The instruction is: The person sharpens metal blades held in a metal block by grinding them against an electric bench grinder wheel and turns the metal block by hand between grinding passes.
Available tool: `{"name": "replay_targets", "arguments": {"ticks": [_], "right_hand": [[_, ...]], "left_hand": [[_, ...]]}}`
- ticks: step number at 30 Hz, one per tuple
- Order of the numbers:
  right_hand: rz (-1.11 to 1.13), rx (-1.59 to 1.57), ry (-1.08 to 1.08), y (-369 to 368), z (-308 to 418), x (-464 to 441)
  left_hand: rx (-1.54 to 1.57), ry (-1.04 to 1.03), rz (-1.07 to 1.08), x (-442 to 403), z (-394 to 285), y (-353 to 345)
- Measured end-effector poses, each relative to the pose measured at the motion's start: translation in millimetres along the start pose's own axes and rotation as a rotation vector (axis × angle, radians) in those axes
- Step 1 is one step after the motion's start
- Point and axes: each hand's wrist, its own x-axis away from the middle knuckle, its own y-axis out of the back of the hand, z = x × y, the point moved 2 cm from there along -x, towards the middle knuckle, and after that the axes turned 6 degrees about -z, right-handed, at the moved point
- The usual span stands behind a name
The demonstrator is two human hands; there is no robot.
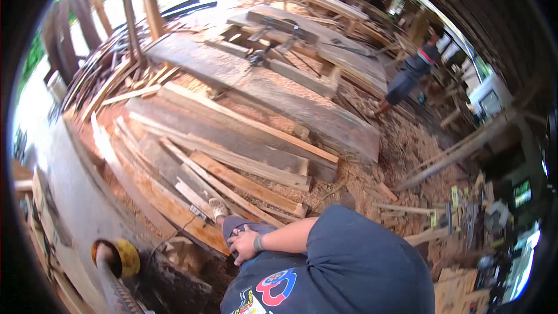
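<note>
My right hand (245, 244), with a dark band at the wrist, rests on my knee (235, 227) in dark trousers, its fingers stretched out and holding nothing. Below it is my dark shirt (349, 261) with a printed emblem. At the lower left a patterned forearm (119, 291), which looks like my left one, reaches to the opening of a yellow cylindrical container (125, 257). The fingers there cannot be made out. Beyond my knee a light shoe (218, 207) stands by several long wooden boards (244, 183).
Thick planks (279, 102) and a clamp-like metal tool (256, 57) lie further off. Sawdust (401, 145) covers the ground. Another person (410, 75) stands at the right. Scrap strips (104, 64) are heaped at the left, near upright posts (151, 3). A slanting pole (453, 151) crosses at the right.
</note>
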Motion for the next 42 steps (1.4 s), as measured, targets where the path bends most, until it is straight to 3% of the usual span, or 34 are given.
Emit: {"name": "replay_targets", "arguments": {"ticks": [12,36,42], "right_hand": [[-0.045,-0.151,-0.109,-4.4,-26.2,14.0],[-0.048,-0.157,-0.095,-18.3,-22.5,22.8],[-0.049,-0.144,-0.074,-24.9,-16.7,23.8]], "left_hand": [[-0.144,-0.051,-0.065,-17.0,-69.4,38.6],[-0.188,-0.102,-0.122,12.0,-39.9,68.1],[-0.284,-0.215,0.014,-5.3,-36.3,74.9]]}}
